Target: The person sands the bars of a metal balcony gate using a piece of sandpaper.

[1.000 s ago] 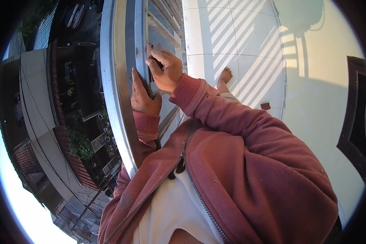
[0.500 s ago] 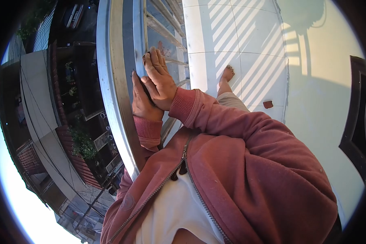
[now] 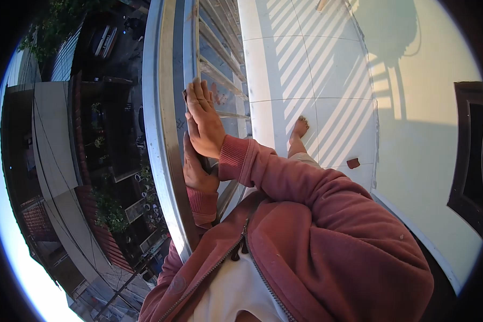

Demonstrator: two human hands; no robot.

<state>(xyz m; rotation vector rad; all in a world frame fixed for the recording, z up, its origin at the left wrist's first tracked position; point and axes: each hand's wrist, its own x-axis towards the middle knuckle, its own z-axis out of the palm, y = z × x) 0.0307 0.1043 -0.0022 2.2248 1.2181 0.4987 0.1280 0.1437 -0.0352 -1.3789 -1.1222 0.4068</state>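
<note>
My right hand [image 3: 205, 121] lies along the inner bar [image 3: 191, 37] of a metal railing, fingers straight and together. Under its fingers the edge of a dark thin sheet [image 3: 185, 97] shows against the bar. Just below, my left hand [image 3: 199, 174] is at the same bar, fingers pointing up along it and partly covered by the right hand. Another dark edge shows between the two hands, so both press around the sheet. What the sheet is made of, I cannot tell. Reddish sleeves with ribbed cuffs cover both wrists.
A wide outer rail [image 3: 163, 134] runs beside the hands, with a drop to roofs, plants [image 3: 111, 212] and a street beyond. Striped shadows cross the tiled floor [image 3: 333, 80], where a small reddish-brown piece [image 3: 353, 163] lies near my bare foot [image 3: 300, 126]. A dark-framed opening [image 3: 459, 161] is at right.
The view has shifted, so railing and floor sit lower. My right hand has slid slightly forward along the bar, and the hands overlap less than before.
</note>
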